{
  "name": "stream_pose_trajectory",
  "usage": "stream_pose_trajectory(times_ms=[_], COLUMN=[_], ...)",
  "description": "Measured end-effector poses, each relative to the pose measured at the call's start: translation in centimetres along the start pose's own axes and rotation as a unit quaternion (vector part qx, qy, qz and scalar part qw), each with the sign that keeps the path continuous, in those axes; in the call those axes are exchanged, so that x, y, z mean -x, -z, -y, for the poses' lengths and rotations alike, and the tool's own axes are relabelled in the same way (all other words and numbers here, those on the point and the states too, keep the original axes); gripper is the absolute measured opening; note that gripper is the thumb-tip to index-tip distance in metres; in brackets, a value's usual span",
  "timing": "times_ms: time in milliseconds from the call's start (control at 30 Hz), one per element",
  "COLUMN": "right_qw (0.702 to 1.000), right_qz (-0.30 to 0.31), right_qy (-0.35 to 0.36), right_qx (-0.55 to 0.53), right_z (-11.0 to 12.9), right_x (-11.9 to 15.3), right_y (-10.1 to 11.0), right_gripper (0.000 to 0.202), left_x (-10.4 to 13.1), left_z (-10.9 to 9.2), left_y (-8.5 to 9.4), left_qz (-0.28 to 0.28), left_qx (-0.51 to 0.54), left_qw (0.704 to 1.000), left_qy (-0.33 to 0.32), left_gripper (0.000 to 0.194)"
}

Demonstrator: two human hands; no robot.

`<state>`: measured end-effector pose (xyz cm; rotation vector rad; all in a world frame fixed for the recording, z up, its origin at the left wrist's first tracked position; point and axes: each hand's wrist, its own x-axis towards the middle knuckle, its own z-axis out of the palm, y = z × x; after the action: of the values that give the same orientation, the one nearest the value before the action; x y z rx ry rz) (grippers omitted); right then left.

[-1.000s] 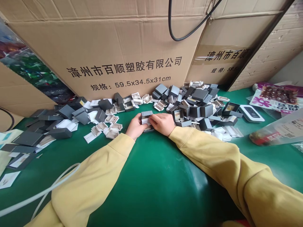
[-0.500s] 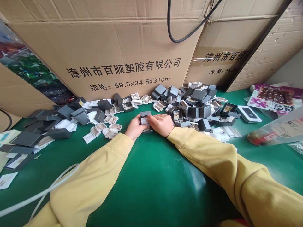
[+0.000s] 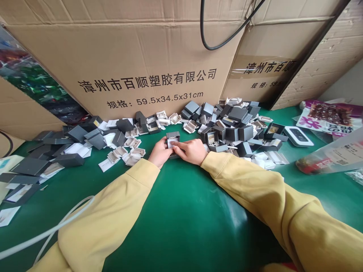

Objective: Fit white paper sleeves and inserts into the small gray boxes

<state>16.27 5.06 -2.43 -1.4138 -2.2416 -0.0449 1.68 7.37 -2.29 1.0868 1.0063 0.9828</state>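
Above the middle of the green table, a small dark grey gift box (image 3: 173, 135) is held with its lid raised. A white card (image 3: 171, 144) shows inside the lid. My left hand (image 3: 161, 152) is closed around the box's left side. From the right, my right hand (image 3: 192, 150) grips the box too, one fingertip pressed against the card and the other fingers curled. The box's lower part is mostly hidden behind my fingers. Nearest to my left hand lie beige tray-shaped inserts (image 3: 138, 152) and a white card (image 3: 106, 164) on the table.
Piles of dark grey boxes lie left (image 3: 77, 135) and right (image 3: 237, 115). Behind them stands a large cardboard box (image 3: 147, 49) with a hanging black cable (image 3: 208, 46). At right are a white device (image 3: 298, 136), a snack bag (image 3: 326, 115) and a plastic cup (image 3: 331, 156). A white cable (image 3: 48, 236) crosses lower left.
The box's lid has tilted so that more of its inside and the white card shows. My right fingers have shifted slightly left and down across the card.
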Motion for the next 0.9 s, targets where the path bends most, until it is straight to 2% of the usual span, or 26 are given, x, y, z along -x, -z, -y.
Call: stream_pose_trajectory(times_ms=[200,367,500,733,900], right_qw=[0.997,0.997,0.998,0.993,0.991], right_qz=[0.000,-0.026,0.010,0.088,0.115], right_qy=[-0.074,-0.066,-0.057,-0.076,-0.066], right_qx=[-0.007,-0.022,0.009,0.017,0.029], right_z=[0.2,0.1,0.2,0.8,0.8], right_x=[-0.1,-0.2,-0.2,-0.3,-0.4], right_y=[0.1,0.2,0.4,1.4,1.9], right_gripper=[0.036,0.035,0.035,0.041,0.044], left_x=[0.0,0.0,-0.2,-0.2,-0.2], left_z=[0.3,0.7,1.1,1.3,1.0], left_y=[-0.1,0.0,0.3,0.5,0.1], left_qz=[-0.048,-0.055,-0.054,-0.097,-0.115], left_qx=[0.002,-0.025,-0.043,-0.096,-0.070], left_qw=[0.999,0.997,0.995,0.986,0.988], left_qy=[-0.013,-0.042,-0.070,-0.094,-0.075], left_gripper=[0.047,0.047,0.045,0.042,0.042])
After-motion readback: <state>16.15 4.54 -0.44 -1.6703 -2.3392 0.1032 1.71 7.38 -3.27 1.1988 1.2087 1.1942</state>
